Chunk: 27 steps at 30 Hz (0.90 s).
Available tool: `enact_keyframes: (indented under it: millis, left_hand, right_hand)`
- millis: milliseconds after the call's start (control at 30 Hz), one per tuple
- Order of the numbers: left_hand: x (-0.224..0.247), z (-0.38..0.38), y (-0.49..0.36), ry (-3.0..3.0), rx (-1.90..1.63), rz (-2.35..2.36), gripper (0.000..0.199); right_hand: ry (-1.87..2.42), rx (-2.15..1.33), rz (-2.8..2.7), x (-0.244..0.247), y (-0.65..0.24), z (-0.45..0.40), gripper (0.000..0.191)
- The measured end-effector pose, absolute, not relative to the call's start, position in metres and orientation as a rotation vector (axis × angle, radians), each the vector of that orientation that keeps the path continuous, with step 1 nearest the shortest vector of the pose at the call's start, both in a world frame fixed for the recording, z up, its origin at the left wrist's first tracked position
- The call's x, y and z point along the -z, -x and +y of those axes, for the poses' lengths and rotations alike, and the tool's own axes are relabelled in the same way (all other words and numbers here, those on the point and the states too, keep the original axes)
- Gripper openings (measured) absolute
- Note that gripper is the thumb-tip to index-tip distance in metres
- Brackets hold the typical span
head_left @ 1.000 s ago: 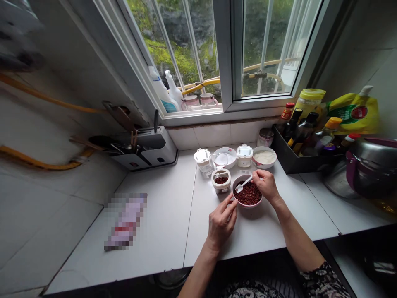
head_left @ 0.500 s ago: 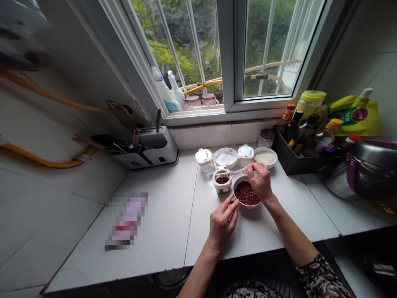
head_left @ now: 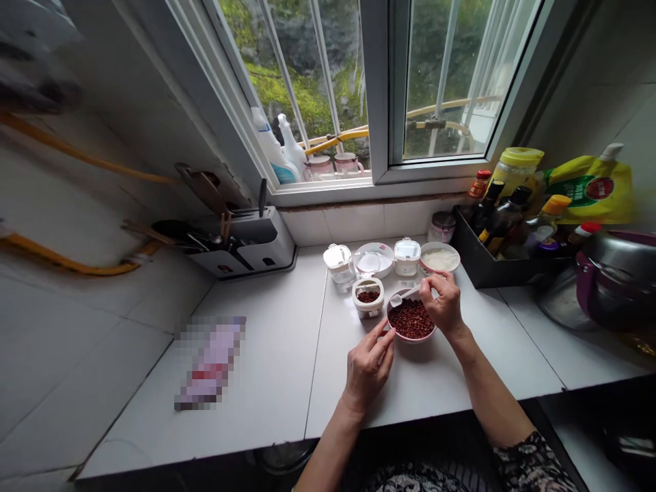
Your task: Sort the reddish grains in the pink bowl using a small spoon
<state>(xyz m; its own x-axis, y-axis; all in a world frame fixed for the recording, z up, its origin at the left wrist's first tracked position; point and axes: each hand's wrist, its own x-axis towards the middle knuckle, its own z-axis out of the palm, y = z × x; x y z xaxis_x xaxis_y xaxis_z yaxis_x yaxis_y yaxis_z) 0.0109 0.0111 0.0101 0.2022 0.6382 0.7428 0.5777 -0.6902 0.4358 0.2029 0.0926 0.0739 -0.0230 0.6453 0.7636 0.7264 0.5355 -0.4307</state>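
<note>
My right hand [head_left: 441, 301] is closed on the handle of a small white spoon [head_left: 398, 299]. The spoon's head hangs over the far left rim of a pink-edged bowl [head_left: 413, 339] filled with dark red peppercorn-like grains [head_left: 410, 318]. At the bowl's near left side, my left hand [head_left: 372, 362] grips the rim between thumb and fingers. Just left of the bowl stands an open white seasoning jar [head_left: 368, 309], partly filled with the same red grains. Behind it are two lidded jars, one on the left [head_left: 339, 264] and one on the right [head_left: 406, 255].
Near the wall sit a white bowl [head_left: 375, 250] and a bowl of white granules [head_left: 439, 260]. A black box [head_left: 479, 272] of bottles and a steel pot [head_left: 615, 287] stand right. A utensil holder [head_left: 266, 249] and a blurred pinkish packet [head_left: 212, 365] are left.
My right hand has moved slightly right and toward me. The spoon's head has gone from above the open jar to over the bowl. My left hand stays at the bowl.
</note>
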Motion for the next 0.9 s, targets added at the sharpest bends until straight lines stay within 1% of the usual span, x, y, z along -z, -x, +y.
enact_keyframes:
  millis: [133,333,900]
  left_hand:
    - [-0.01,0.011,-0.011,-2.394,-1.524,1.217,0.034]
    - [-0.008,0.012,-0.011,-2.384,-1.545,1.209,0.035]
    - [-0.01,0.011,-0.011,-2.378,-1.531,1.209,0.036]
  right_hand:
    - [1.16,0.044,-1.871,-0.066,-0.216,0.093,0.034]
    - [1.151,-0.083,-2.024,-0.057,-0.206,0.092,0.034]
    - [1.275,-0.067,-1.886,-0.055,-0.213,0.096,0.037]
